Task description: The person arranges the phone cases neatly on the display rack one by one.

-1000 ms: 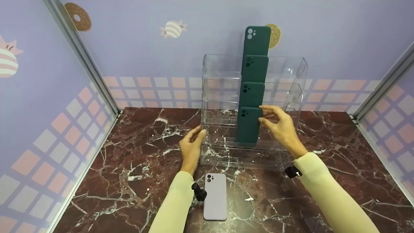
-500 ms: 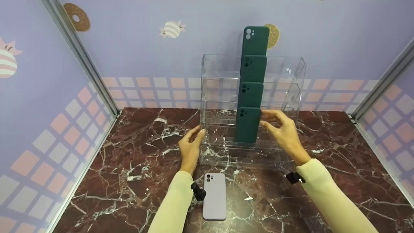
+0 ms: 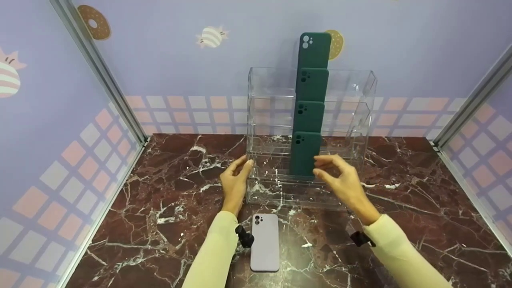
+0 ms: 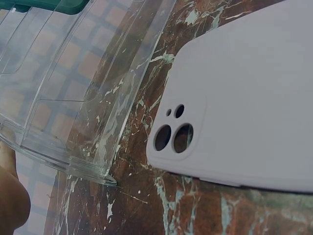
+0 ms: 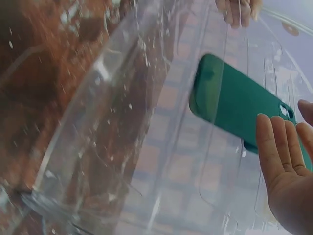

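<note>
A clear stepped display rack (image 3: 276,97) stands on the marble top. One above another, several dark green phone cases stand upright on its tiers, the lowest case (image 3: 303,156) in front and the top case (image 3: 316,51) rising above the rack. My left hand (image 3: 235,182) holds the rack's left side edge with thumb and fingers. To the right of the lowest case, my right hand (image 3: 345,182) has relaxed fingers and nothing in its grasp; its fingertips overlap that case's edge in the head view. The right wrist view shows these fingers (image 5: 279,147) extended over the green case (image 5: 234,93).
A pale lilac phone case (image 3: 265,243) lies on the marble top (image 3: 168,224) in front of the rack, beside my left wrist. Patterned panels (image 3: 176,60) close in the back and both sides, with metal corner posts (image 3: 108,76).
My right hand has drawn off the lowest green case's upper right edge and moved down toward me. The left hand stays at the rack's side. The cases keep their places.
</note>
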{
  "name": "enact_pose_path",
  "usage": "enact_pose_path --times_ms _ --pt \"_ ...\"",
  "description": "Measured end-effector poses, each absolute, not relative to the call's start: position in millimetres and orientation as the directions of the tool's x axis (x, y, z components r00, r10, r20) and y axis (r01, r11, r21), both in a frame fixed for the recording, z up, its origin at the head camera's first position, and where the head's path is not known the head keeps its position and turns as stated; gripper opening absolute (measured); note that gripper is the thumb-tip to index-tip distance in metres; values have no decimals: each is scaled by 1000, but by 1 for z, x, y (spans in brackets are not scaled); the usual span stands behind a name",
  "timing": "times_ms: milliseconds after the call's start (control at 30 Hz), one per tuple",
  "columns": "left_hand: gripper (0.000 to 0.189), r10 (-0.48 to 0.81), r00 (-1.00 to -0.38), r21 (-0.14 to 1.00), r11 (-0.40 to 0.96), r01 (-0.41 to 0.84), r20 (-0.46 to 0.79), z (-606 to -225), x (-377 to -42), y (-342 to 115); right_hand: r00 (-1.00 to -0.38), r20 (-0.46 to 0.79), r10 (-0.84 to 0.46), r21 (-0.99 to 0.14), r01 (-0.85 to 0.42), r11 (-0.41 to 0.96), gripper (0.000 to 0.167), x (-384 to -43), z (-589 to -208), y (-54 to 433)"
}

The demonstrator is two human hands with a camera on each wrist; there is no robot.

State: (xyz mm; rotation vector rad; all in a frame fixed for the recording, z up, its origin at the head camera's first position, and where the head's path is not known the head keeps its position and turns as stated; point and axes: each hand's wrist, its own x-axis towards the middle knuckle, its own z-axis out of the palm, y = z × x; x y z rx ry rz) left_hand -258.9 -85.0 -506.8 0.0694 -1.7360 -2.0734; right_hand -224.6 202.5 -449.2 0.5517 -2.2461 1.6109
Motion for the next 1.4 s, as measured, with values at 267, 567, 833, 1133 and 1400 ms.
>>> enact_pose_path --times_ms 267,567,833,1133,1400 --pt "33 -359 -905 949 -122 290 230 -506 -258 -85 -877 429 -215 -832 -476 284 36 -207 -473 189" --pt "32 -359 -906 949 -133 287 224 -507 -259 -87 -879 343 -330 -843 -443 305 33 -188 -497 171" --pt "32 -366 -904 946 -144 289 220 -508 -260 -86 -867 266 -421 -849 -418 323 35 -181 -516 158" --pt "28 -361 -905 950 -127 286 225 -507 -260 -86 -832 202 -517 -831 -425 359 43 -179 -527 147" --pt "32 -362 -905 951 -121 285 225 -506 -260 -85 -815 165 -555 -792 -445 418 48 -181 -530 138"
